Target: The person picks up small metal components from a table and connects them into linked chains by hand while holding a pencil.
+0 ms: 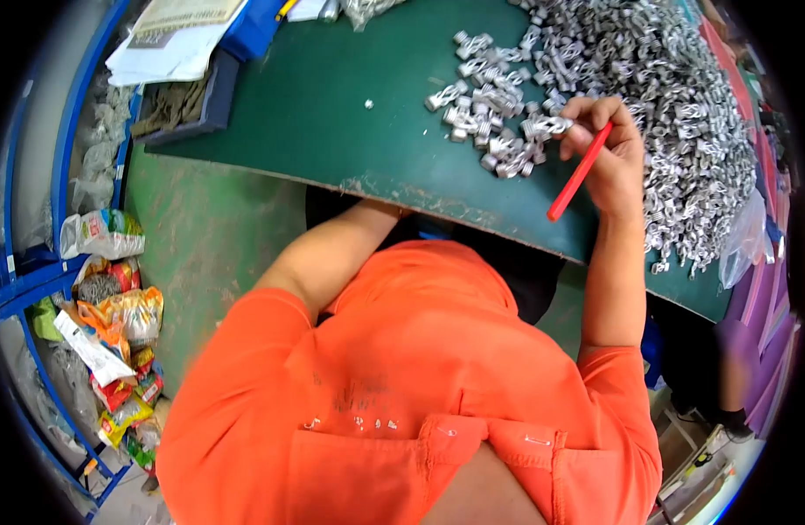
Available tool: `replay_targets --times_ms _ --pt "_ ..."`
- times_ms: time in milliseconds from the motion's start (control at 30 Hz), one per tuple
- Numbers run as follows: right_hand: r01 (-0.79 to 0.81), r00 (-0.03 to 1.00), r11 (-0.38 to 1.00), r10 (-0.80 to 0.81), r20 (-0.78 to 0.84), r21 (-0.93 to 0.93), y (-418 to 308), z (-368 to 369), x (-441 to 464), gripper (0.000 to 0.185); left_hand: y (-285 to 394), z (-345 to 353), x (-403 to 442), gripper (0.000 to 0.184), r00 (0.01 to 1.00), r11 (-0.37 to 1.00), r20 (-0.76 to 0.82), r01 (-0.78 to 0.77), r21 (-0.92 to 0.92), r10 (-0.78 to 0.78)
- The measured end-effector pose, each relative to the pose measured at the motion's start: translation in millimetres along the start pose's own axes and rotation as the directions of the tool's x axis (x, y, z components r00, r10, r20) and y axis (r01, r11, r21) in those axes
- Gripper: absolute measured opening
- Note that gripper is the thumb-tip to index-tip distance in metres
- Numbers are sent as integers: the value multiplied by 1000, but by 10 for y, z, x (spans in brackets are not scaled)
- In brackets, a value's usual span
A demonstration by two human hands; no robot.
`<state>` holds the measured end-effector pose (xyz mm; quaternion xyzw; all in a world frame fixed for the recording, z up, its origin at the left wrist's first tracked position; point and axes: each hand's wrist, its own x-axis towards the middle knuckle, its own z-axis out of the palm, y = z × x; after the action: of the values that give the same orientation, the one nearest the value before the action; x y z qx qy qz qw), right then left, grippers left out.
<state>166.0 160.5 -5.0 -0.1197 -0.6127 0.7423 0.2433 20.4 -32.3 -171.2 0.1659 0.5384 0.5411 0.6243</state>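
My right hand (619,166) is closed over the green table, with a slim red rod-like tool (580,173) held across its fingers. The tool slants down toward the table's near edge. At the thumb and fingertips is a small silver metal fitting (547,127); I cannot tell whether it is pinched or only touched. Beside it lies a loose group of similar metal fittings (497,96). My left forearm (332,249) reaches beneath the table edge, and the left hand is hidden there.
A large heap of metal fittings (682,122) covers the table's right side, by a clear plastic bag (743,241). At the far left of the green table (332,105) are a grey bin (214,101) with gloves and some papers (170,44). Blue shelving (66,131) stands left.
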Motion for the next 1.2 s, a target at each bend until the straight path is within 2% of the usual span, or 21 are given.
replay_targets --times_ms 33,67,100,167,233,267,300,367,400,467,533,567,600,700,767,800,867,967,1000,1067,1200 --pt "17 1000 999 -18 18 44 -4 4 0 25 36 56 28 38 998 930 -8 -57 363 64" --pt "9 1000 997 -10 21 78 -20 11 -3 25 76 103 24 38 993 789 16 -101 606 114" --pt "19 999 994 -23 38 112 -35 20 -3 25 104 144 -18 39 990 653 41 -119 748 133" --pt "27 998 985 -38 59 171 -41 20 -12 26 164 219 -219 41 993 493 78 -110 863 86" --pt "23 996 979 -40 79 200 -46 30 -23 26 263 294 -564 43 995 450 103 -93 888 2" --pt "21 995 976 -41 87 217 -40 33 -31 26 327 343 -773 45 993 458 122 -109 882 2" --pt "26 993 971 -52 105 239 -31 33 -34 26 578 463 -949 36 979 487 167 -92 869 -115" --pt "31 988 961 -70 136 276 -49 58 -41 28 796 541 -1145 18 873 434 479 -468 770 91" --pt "36 985 957 -83 152 288 -42 61 -44 28 935 615 -1206 11 836 487 533 -523 700 131" --pt "49 982 949 -103 159 311 -22 74 -49 29 1195 819 -1288 16 944 905 327 -181 384 50" --pt "63 978 940 -124 166 334 2 96 -59 29 1179 950 -1105 28 957 959 65 -283 8 282" --pt "70 971 948 -135 196 309 12 104 -59 30 1190 975 -989 39 941 940 19 -338 -36 339" --pt "77 963 956 -145 226 284 17 109 -51 30 1248 1012 -945 32 946 939 -42 -324 -120 321" --pt "59 957 977 -113 265 206 15 118 -67 31 1269 1061 -844 23 929 929 -89 -365 -65 359" --pt "75 957 980 -124 263 187 16 155 -67 31 1187 1042 -776 19 822 831 -127 -552 63 555" --pt "69 970 987 -100 220 145 0 187 -69 30 1173 1019 -750 19 824 833 -127 -550 63 553" --pt "58 982 992 -76 172 108 -3 205 -71 30 1169 962 -714 22 561 489 18 -736 468 828" --pt "-1 986 998 -9 165 61 9 194 -65 30 1191 960 -729 26 568 469 32 -709 528 823" --pt "-2 986 998 -8 165 60 19 188 -68 30 1183 979 -723 26 568 470 32 -709 527 822" --pt "39 986 999 -44 161 34 34 178 -70 32 1156 1026 -701 26 556 566 -129 -762 315 821" --pt "121 985 992 -125 118 39 55 206 -78 35 1119 1004 -676 24 635 653 -154 -740 162 757"
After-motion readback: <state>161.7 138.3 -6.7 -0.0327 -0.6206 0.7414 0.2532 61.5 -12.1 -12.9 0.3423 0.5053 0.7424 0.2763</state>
